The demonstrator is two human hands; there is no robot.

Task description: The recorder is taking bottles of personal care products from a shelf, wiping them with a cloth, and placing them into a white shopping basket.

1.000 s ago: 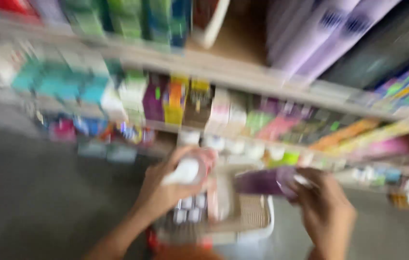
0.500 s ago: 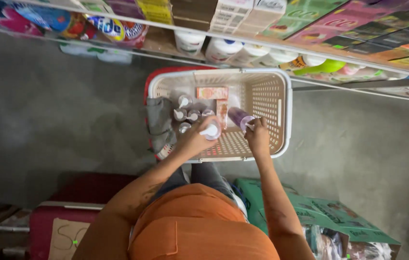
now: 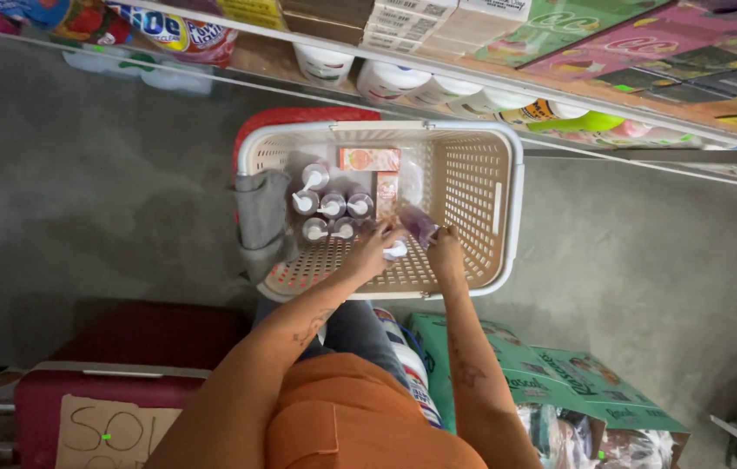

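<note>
A cream plastic basket (image 3: pixel 507 208) sits on the floor below me. Inside stand several purple pump bottles (image 3: pixel 332 207) with white tops, beside two small orange boxes (image 3: pixel 369 159). My left hand (image 3: pixel 373 252) reaches into the basket and grips a pump bottle with a white top (image 3: pixel 395 251) next to the standing ones. My right hand (image 3: pixel 445 252) holds a purple bottle (image 3: pixel 418 222) tilted on its side just above the basket floor. Both hands are close together over the middle of the basket.
A shelf (image 3: pixel 559 95) of boxes, tubs and bottles runs along the top. A grey cloth (image 3: pixel 257 217) hangs over the basket's left rim. A dark red crate (image 3: pixel 125 365) with a cardboard sign sits lower left. Green cartons (image 3: pixel 559 373) lie lower right on the concrete floor.
The view dropped from the shelves to the basket. Both hands carried their bottles down from shelf height into the basket.
</note>
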